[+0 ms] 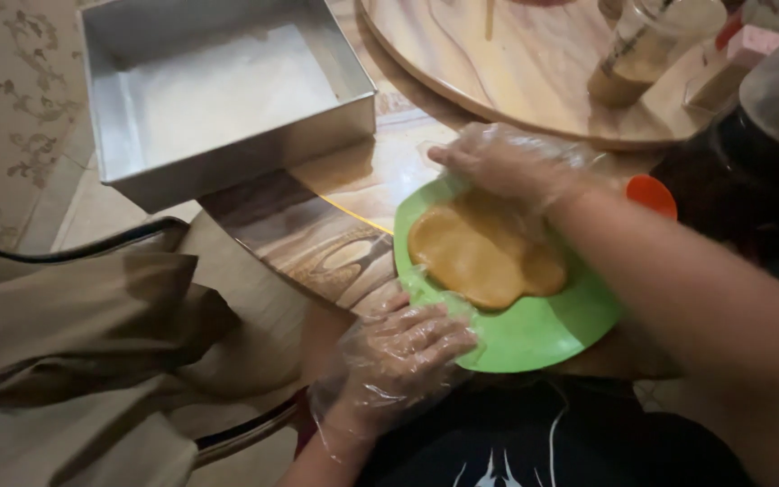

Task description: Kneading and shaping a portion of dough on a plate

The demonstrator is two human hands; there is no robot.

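Square metal pan (pixel 227 99) beyond green plate (pixel 534 338), spread left hand (pixel 403 347) on rim, flat right hand (pixel 507 162) on dough (pixel 484 252).

The tabletop (pixel 335 225) is a glossy slab with swirling brown and cream marbling, its rounded edge toward the person. A square metal baking pan (pixel 218 95) sits on its far left part and juts out past the edge. A round green plate (pixel 534 334) lies at the near edge, partly overhanging it. A raised round wooden turntable (pixel 516 68) rests farther back, just beyond the plate. A small orange lid (pixel 653 194) lies just right of the plate.
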